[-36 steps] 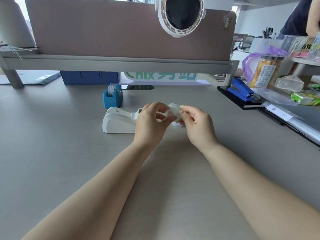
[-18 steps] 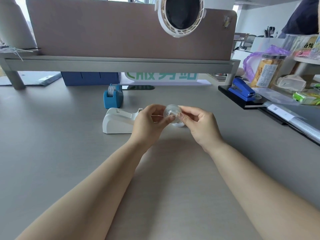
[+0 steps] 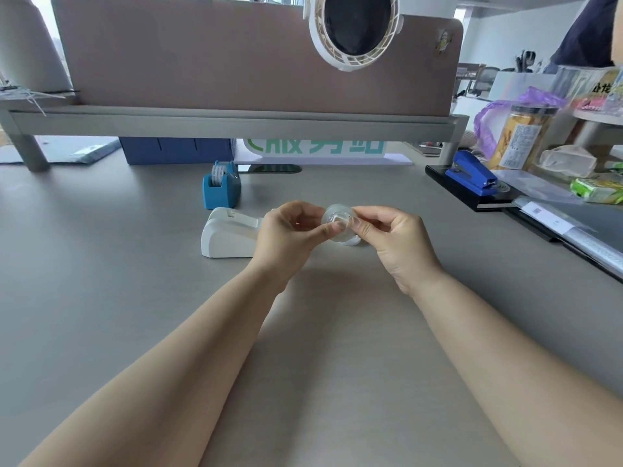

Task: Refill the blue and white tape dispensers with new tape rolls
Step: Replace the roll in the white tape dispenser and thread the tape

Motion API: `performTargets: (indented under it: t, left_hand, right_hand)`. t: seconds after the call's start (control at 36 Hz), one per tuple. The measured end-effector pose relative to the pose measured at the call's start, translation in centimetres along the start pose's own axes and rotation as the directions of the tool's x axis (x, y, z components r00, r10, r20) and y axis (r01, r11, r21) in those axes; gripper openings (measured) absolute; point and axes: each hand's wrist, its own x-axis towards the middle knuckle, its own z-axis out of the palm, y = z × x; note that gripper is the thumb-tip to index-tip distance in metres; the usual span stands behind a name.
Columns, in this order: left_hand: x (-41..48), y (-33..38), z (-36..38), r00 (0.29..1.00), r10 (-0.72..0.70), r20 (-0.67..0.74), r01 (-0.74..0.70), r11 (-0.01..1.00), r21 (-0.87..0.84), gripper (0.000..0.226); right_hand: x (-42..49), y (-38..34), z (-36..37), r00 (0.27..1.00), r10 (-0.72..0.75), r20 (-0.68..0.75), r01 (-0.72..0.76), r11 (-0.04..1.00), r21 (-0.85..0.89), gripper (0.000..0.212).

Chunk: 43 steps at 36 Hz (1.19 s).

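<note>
Grey counter (image 3: 101, 281) is carrying both dispensers near the left hand (image 3: 286, 237).
White dispenser (image 3: 226, 235) is sitting just left of it, blue dispenser (image 3: 220, 192) beyond; it and the right hand (image 3: 397, 241) are pinching the clear tape roll (image 3: 337, 222) between them, probably hunting its loose end.

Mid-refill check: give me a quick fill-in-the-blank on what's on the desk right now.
The left hand and right hand together pinch a clear ____. The blue dispenser stands ____ the white dispenser, farther from the person. The stapler at the right is coloured ____.
Missing words: tape roll; behind; blue.
</note>
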Motion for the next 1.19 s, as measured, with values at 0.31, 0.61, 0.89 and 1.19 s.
performTargets:
  t: [0.31, 0.61, 0.89, 1.19]
  left_hand:
    - [-0.3, 0.9, -0.3, 0.983, -0.132, 0.125, 0.149, 0.979, -0.139, 0.024]
    - [-0.2, 1.1, -0.3, 0.955, -0.272, 0.118, 0.296, 0.881, -0.369, 0.023]
    - [-0.2, 1.4, 0.0, 0.945, -0.292, 0.146, 0.326, 0.822, -0.468, 0.014]
    - [-0.1, 1.3, 0.2, 0.951, -0.285, 0.118, 0.306, 0.82, -0.484, 0.024]
  right_hand:
    - [0.3, 0.1, -0.4, 0.999, 0.048, -0.008, -0.048, 0.997, 0.053, 0.018]
    - [0.2, -0.2, -0.4, 1.0, -0.001, -0.023, 0.002, 0.999, 0.04, 0.022]
    - [0.1, -0.2, -0.2, 0.997, -0.069, -0.038, 0.069, 0.998, -0.013, 0.021]
    - [-0.1, -0.3, -0.1, 0.999, -0.049, -0.009, 0.05, 0.998, 0.036, 0.031]
